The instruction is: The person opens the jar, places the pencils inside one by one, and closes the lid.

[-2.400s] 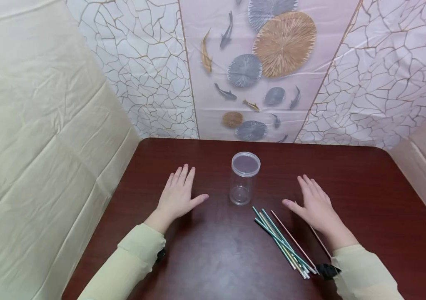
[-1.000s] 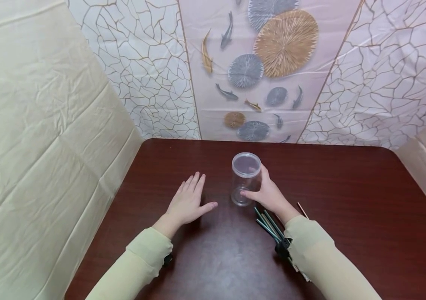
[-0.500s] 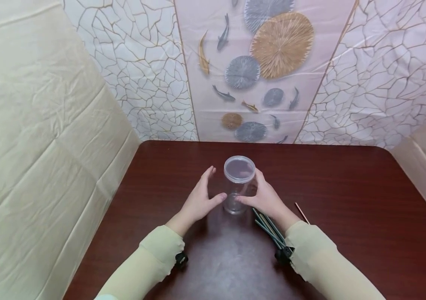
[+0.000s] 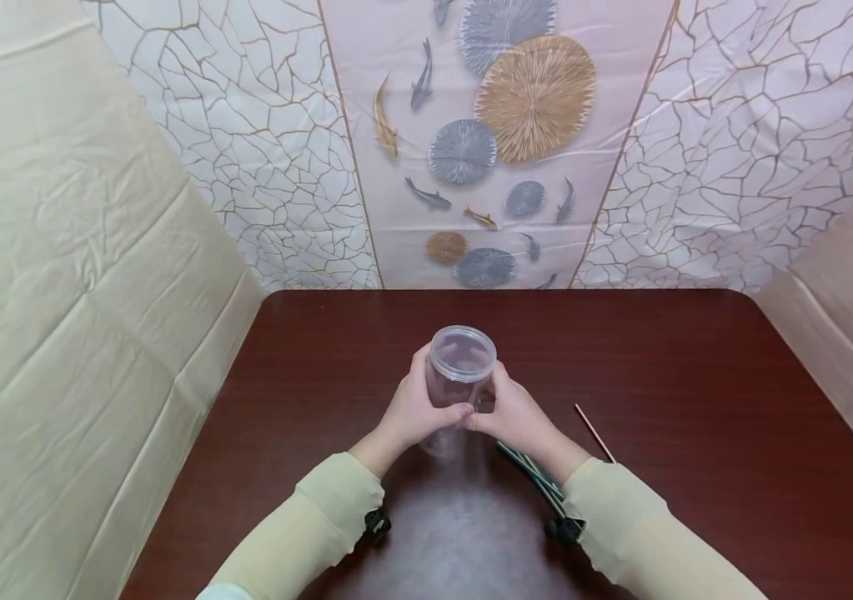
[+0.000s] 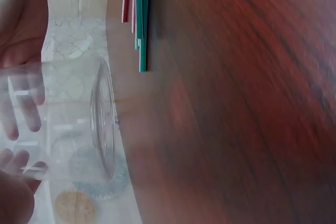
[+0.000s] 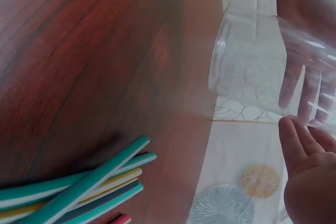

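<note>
A clear plastic jar (image 4: pixel 462 354) with a round lid stands between both hands, slightly tilted in the head view. My left hand (image 4: pixel 411 406) grips its left side, the thumb across the front. From the right, my right hand (image 4: pixel 519 418) holds the same jar, and the two thumbs meet near its front. Both wrist views show the bottom end of the jar (image 5: pixel 79 119) raised off the tabletop, fingers visible through the transparent wall. Behind the right forearm lies a bundle of thin sticks (image 6: pixel 79 190), green, gold and dark.
One pinkish stick (image 4: pixel 594 432) lies apart, right of the bundle, partly under the right sleeve. The dark red-brown table (image 4: pixel 666 358) ends at a patterned cloth wall (image 4: pixel 261 150). Plain cream cloth (image 4: pixel 58 275) hangs along the left side.
The right hand reached left from beside the sticks and took hold of the jar. The left hand then closed on it too. The jar has come nearer and been lifted.
</note>
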Demonstrator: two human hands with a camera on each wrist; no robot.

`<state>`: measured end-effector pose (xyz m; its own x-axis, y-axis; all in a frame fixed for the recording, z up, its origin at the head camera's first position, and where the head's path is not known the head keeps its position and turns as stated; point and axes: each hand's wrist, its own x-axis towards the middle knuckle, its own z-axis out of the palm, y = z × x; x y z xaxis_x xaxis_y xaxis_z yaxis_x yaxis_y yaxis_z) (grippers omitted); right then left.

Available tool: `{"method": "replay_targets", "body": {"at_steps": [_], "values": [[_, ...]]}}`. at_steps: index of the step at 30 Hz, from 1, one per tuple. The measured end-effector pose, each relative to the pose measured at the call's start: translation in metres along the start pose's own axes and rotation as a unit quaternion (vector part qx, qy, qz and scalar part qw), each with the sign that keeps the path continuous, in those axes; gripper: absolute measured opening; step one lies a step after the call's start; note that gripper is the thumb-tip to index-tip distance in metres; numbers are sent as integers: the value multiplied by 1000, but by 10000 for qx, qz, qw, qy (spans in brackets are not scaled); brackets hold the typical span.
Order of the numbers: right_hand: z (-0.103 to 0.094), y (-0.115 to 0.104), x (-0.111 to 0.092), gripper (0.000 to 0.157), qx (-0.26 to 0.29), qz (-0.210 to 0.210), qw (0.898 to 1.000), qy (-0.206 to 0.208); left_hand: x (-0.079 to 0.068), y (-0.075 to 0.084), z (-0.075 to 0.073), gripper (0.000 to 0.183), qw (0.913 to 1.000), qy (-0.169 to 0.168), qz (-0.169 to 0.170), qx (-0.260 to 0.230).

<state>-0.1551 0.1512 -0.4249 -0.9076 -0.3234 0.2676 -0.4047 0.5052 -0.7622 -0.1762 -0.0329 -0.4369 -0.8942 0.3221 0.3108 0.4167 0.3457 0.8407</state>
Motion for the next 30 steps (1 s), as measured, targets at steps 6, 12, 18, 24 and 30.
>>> {"method": "replay_targets", "body": {"at_steps": [6, 12, 18, 24, 30], "values": [[-12, 3, -2, 93, -49, -415, 9974, -595, -1, 1, 3, 91, 9997, 112, -166, -143], [-40, -2, 1, 100, 201, -397, 9974, -566, -1, 1, 0, 90, 9994, 150, 108, 305], [-52, -17, 3, 89, -490, -364, 9973, -407, -3, 1, -1, 92, 9892, 47, 577, 1349], [-46, -31, 6, 78, -1673, -34, 9853, -336, 2, 1, 5, 93, 9492, 184, 1762, 2600], [-40, -38, 6, 69, -2365, 608, 9695, -228, 5, 3, 13, 94, 9104, 411, 2345, 3383]]}}
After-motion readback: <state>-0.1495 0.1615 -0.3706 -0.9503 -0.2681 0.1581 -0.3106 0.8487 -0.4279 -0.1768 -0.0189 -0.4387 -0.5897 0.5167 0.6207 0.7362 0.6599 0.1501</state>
